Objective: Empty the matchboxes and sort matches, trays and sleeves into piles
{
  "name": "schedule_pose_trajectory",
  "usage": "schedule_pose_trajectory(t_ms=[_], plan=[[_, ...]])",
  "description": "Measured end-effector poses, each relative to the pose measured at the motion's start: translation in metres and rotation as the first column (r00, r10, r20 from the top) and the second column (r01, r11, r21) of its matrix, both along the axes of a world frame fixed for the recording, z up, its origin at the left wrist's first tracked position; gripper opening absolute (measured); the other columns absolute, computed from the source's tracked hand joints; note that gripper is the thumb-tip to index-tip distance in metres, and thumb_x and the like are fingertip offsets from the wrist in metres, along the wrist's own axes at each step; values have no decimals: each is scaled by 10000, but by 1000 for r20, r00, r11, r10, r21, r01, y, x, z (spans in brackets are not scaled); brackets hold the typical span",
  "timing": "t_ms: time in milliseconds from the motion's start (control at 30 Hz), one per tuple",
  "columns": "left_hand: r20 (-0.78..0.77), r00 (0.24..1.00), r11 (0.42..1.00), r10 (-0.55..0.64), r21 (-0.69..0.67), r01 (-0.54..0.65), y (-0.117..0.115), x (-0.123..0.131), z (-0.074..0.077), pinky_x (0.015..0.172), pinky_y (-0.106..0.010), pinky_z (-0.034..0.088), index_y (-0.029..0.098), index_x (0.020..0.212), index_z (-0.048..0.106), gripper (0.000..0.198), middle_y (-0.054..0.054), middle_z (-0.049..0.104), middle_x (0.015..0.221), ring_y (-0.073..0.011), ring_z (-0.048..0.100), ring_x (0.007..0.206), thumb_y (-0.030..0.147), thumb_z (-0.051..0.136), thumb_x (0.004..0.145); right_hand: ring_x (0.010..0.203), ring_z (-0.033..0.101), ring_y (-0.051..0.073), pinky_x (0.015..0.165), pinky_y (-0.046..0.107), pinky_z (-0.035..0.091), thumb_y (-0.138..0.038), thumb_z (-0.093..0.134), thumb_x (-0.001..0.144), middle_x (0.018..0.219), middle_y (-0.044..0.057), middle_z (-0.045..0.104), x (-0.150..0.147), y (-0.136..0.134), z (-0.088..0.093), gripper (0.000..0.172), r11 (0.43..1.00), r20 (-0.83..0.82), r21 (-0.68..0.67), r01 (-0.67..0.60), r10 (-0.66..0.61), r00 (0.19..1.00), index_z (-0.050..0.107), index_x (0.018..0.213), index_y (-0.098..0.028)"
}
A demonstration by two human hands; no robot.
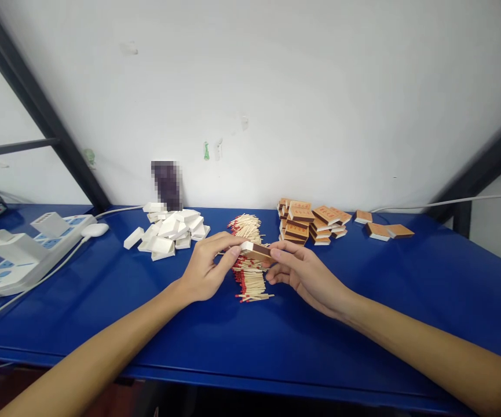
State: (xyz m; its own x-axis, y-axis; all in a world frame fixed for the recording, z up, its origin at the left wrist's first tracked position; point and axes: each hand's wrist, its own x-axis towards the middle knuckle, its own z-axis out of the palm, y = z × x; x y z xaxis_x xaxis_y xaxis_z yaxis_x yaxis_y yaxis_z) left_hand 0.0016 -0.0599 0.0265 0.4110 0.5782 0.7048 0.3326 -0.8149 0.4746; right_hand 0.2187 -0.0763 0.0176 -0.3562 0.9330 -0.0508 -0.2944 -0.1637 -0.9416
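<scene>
Between my two hands is a matchbox (258, 251), held above the loose matches, with its white inner tray partly showing at the left end. My left hand (210, 263) pinches that tray end with thumb and fingers. On the other end, my right hand (300, 269) grips the brown sleeve between thumb and forefinger, its other fingers curled below. A long pile of red-tipped matches (251, 282) lies beneath and behind the box. To the left is a heap of white matchbox trays (172, 229); to the right, a stack of brown matchboxes or sleeves (297, 223).
A white power strip (65, 234) with plugs and cables occupies the left of the blue table (215, 341). Several more matchboxes (378, 231) lie at the back right. A blurred dark upright object (167, 184) leans by the wall. Dark metal posts (41, 104) rise at both sides.
</scene>
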Motion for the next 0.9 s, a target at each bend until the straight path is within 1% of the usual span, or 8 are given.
schedule_pose_trajectory(t_ms=[233,467,533,600,667,767,833,900], plan=[[-38,999,1000,-28,0,28,1,-2,-4,684,-290,453,155,1075,688,273,-55,690,851,-154,590,748,267,448,1007,591,598,107,561,245,521,-472,715,834,712,0,624,2,0,-1,314,999,-27,-52,-8,7,1000,622,854,-173],[-35,996,995,-88,-52,86,-2,3,-1,814,-324,502,181,1125,624,251,-65,684,1031,-183,631,905,278,651,895,676,692,142,643,275,569,-479,661,873,853,30,673,-4,-4,6,312,993,-14,-36,-113,112,994,605,969,-188],[-21,996,995,-92,-42,91,-3,4,-1,813,-323,512,181,1102,619,223,-66,688,1021,-184,645,910,254,635,892,632,696,155,587,289,567,-484,642,881,838,17,663,-6,-4,8,329,986,78,13,-169,167,983,587,1054,-209],[0,997,997,-82,-11,82,-4,4,-2,789,-316,521,180,1088,598,229,-70,696,1019,-184,659,897,220,625,865,570,666,146,525,288,544,-468,627,892,812,1,646,-7,-5,12,322,976,211,153,-156,122,970,570,1102,-231],[18,999,998,-51,34,50,-4,3,-3,726,-287,512,185,998,559,194,-64,704,1012,-164,657,830,168,619,814,617,649,140,553,291,536,-431,613,907,846,6,641,-6,-8,17,258,920,310,382,-84,-42,950,571,1080,-244],[0,1000,993,22,120,-22,-3,2,-5,592,-232,439,204,827,442,199,-31,699,937,-107,573,660,113,597,741,776,638,169,697,331,539,-396,661,871,926,28,643,-6,-12,24,223,739,355,673,-43,-271,895,557,1009,-254],[-42,997,985,61,166,-53,-2,2,-5,565,-223,407,209,798,403,212,-15,675,875,-98,533,633,121,587,737,799,624,186,731,353,529,-384,749,790,928,29,645,-8,-12,27,322,648,393,756,-89,-342,853,531,990,-259],[-87,993,979,83,192,-65,0,2,-6,576,-225,407,209,799,402,204,-12,648,844,-105,527,652,155,597,768,761,605,182,709,349,513,-363,781,753,867,16,636,-10,-9,28,340,597,431,792,-128,-396,811,516,938,-256]])
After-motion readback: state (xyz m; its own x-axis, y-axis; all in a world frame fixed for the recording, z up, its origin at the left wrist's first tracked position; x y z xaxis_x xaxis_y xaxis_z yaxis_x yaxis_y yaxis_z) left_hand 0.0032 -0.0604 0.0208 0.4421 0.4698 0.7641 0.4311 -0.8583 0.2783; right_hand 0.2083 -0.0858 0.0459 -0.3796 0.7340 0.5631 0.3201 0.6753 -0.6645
